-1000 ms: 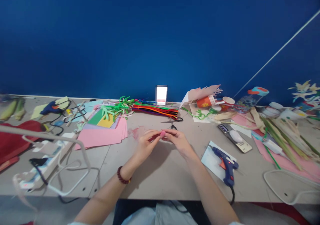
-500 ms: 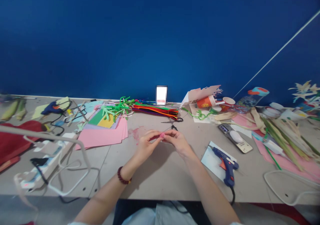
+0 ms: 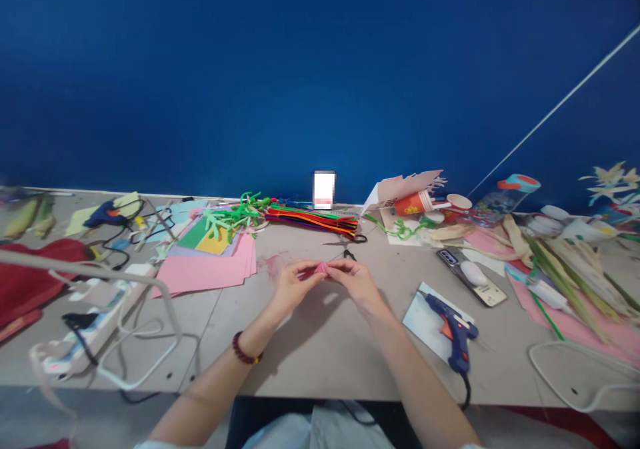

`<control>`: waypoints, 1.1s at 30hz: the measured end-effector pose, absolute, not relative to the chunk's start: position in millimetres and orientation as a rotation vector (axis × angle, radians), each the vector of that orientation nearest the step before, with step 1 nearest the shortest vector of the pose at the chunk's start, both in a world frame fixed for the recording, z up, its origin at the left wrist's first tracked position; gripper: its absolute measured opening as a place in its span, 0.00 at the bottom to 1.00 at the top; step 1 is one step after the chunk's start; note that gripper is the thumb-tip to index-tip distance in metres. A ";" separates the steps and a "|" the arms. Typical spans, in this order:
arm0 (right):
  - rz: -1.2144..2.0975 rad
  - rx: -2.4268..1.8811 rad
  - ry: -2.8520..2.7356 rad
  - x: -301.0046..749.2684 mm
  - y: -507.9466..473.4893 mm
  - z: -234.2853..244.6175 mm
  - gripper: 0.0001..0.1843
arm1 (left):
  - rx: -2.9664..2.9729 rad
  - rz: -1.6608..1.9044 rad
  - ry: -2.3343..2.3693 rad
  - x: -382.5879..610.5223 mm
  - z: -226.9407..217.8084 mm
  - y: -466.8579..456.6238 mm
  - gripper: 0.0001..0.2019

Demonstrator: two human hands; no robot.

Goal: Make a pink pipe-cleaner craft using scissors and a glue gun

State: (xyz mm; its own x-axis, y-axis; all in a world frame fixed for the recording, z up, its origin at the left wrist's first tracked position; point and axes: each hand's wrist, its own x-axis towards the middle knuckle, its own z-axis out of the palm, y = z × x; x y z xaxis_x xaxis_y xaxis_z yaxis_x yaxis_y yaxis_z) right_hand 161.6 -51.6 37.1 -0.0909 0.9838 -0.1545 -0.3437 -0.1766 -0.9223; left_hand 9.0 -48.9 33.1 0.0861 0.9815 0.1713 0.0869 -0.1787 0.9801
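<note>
Between my fingertips is a small pink piece [image 3: 323, 268], perhaps folded paper; its exact kind is too small to tell. My left hand [image 3: 296, 284] pinches it from the left, wearing a dark red bead bracelet [image 3: 244, 349] at the wrist. From the other side my right hand [image 3: 356, 285] grips the same piece with thumb and forefinger. Both hands are held above the table's middle. Just beyond them lie black-handled scissors [image 3: 350, 242], partly hidden behind the right hand.
Pink paper sheets [image 3: 200, 272] and a power strip [image 3: 100, 322] lie to the left. A bundle of coloured pipe cleaners [image 3: 313, 221] is at the back. On the right are a blue glue gun [image 3: 454, 332], a phone [image 3: 490, 292], paper cups [image 3: 413, 203] and dried husks [image 3: 565, 282].
The fingers have shifted slightly around the pink piece, and more of it shows above the left thumb. Other things on the table stay as they were.
</note>
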 end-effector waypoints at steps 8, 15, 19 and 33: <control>1.526 -1.051 -0.918 162.7 -51.4 34.4 0.14 | 1.479 1.239 1.087 8.9 35.0 -49.3 0.10; 1.550 -1.071 -0.906 163.7 -51.6 35.2 0.15 | 1.554 1.254 1.093 6.2 34.1 -49.3 0.07; 1.554 -1.088 -0.914 164.3 -50.6 33.7 0.15 | 1.558 1.248 1.089 5.1 32.0 -48.6 0.07; 1.609 -0.923 -0.878 159.8 -51.4 32.9 0.14 | 1.963 1.320 1.135 2.9 33.8 -54.6 0.08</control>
State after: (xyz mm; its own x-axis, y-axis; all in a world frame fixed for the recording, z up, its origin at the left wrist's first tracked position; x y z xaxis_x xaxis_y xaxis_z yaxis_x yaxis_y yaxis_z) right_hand 159.8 -51.4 32.9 -0.1674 0.9764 -0.1368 -0.4132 -0.1954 -0.8894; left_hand 2.9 -54.6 33.8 0.1776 0.8537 0.4895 0.3557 -0.5195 0.7769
